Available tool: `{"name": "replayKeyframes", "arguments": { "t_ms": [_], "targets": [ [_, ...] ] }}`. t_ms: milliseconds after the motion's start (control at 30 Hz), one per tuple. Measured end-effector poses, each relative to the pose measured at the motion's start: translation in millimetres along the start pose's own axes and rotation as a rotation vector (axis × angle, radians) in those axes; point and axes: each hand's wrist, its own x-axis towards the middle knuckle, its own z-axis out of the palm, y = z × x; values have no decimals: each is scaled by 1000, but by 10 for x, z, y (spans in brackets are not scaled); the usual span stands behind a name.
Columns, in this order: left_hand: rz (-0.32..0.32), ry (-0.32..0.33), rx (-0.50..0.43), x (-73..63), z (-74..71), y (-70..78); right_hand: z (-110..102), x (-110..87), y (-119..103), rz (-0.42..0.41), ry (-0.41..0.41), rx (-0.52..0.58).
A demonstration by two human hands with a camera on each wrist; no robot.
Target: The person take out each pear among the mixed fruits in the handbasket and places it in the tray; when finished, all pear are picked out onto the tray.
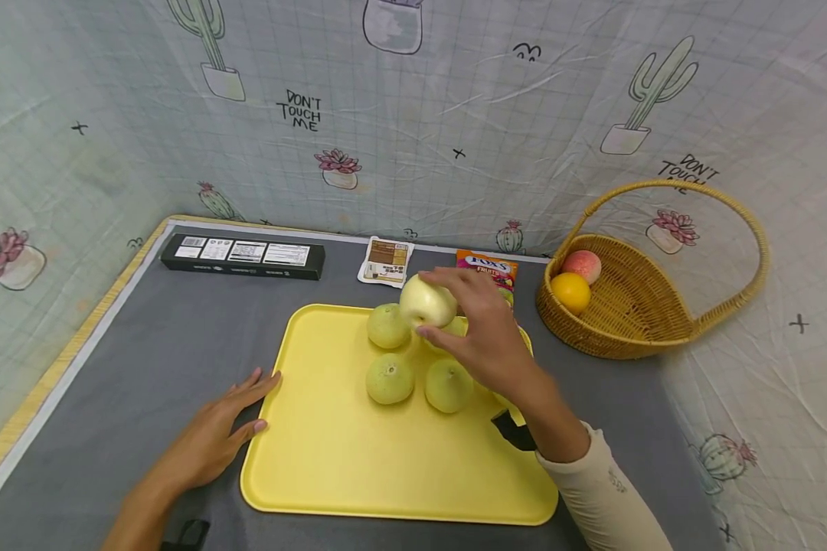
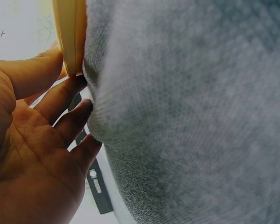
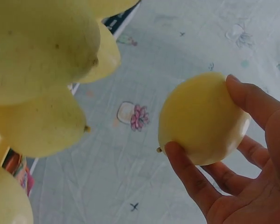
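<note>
My right hand [image 1: 485,329] holds a pale yellow-green round fruit [image 1: 426,300] between thumb and fingertips, above the far part of a yellow tray [image 1: 331,459]. A small stem stub shows on this fruit [image 3: 200,121] in the right wrist view. Below it, several similar green round fruits [image 1: 389,379] sit grouped on the tray; one at the back is partly hidden by the hand. At the tray's left rim, my left hand [image 1: 214,436] rests with extended fingers touching the edge. The left wrist view shows its thumb and index finger against the tray edge [image 2: 71,37].
A wicker basket [image 1: 634,348] with a tall handle stands at the right, holding a peach [image 1: 582,265] and an orange [image 1: 570,293]. Along the back lie a long black box [image 1: 241,259], a brown-and-white packet [image 1: 386,262] and a Fox's Fruits bag [image 1: 485,264]. A patterned cloth hangs behind.
</note>
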Motion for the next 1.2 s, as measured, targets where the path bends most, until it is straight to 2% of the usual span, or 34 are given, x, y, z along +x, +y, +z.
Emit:
{"name": "replayKeyframes", "arguments": {
  "t_ms": [233,500,767,1033,1200],
  "targets": [
    [2,3,2,-9,0,-9,206,80,-48,-15,-45,13],
    [-6,-17,-19,-16,-4,-7,456,181,-169,-14,-134,1],
    [24,15,-2,-17,3,-29,719,285,-270,-31,-243,-23],
    [9,12,-3,-11,-13,-8,969,350,-388,-85,-346,-113],
    [-5,-1,-6,-1,-21,6,1093,353,-437,-89,-419,-198]
  ]
}}
